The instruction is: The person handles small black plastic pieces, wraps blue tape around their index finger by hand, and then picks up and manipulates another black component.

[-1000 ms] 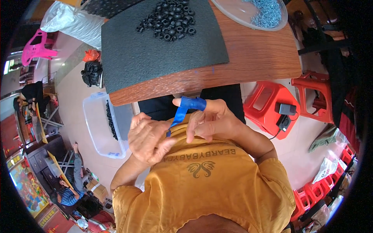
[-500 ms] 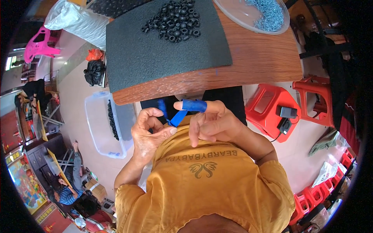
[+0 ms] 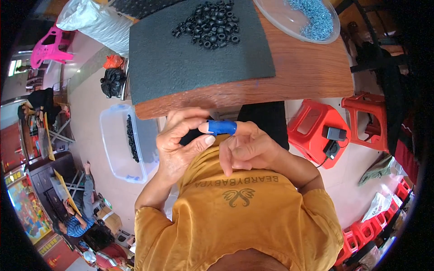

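Blue tape is wound round the index finger of my right hand. That finger points left, its bare tip showing past the tape. The other right fingers are loosely bent and apart, with nothing in them. My left hand closes its thumb and fingers about the taped fingertip, at the tape's left end. Part of the left fingers is blurred, and any loose tape end is hidden behind them. Both hands are in front of my yellow shirt, just below the table edge.
On the wooden table lies a dark mat with a pile of black ring-shaped parts. A clear tray holds blue beads. A clear plastic bin stands on the floor at left, and red stools at right.
The loose blue strip between my hands is no longer seen hanging. My left hand has come up and right, closing at the right index fingertip.
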